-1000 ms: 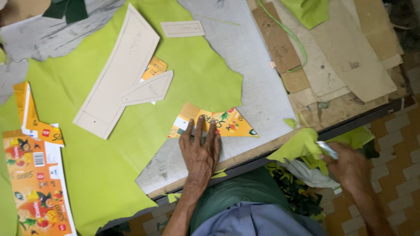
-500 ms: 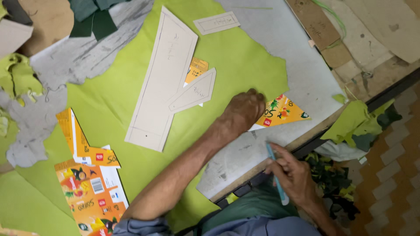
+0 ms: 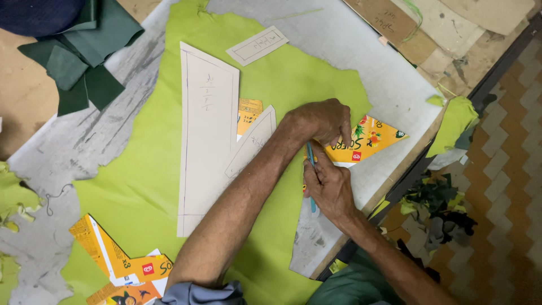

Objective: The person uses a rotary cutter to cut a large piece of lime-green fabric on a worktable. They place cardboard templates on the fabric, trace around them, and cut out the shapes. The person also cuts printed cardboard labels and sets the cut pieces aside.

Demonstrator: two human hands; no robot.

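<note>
left hand (image 3: 319, 120) pressing orange card (image 3: 367, 141), right hand (image 3: 330, 186) gripping blue pen (image 3: 311, 169)

You are in a cutting workshop for leather or fabric: a lime-green hide (image 3: 141, 186) spread over the scarred desk (image 3: 389, 85), long card patterns (image 3: 206, 130) laid on it, dark green offcuts (image 3: 84, 62) piled aside, and scraps (image 3: 440, 203) littering the tiled floor (image 3: 508, 169).

Both forearms are bare; a grey-blue sleeve (image 3: 197, 295) is rolled above the left elbow, and green cloth (image 3: 353, 288) covers the lap.
</note>
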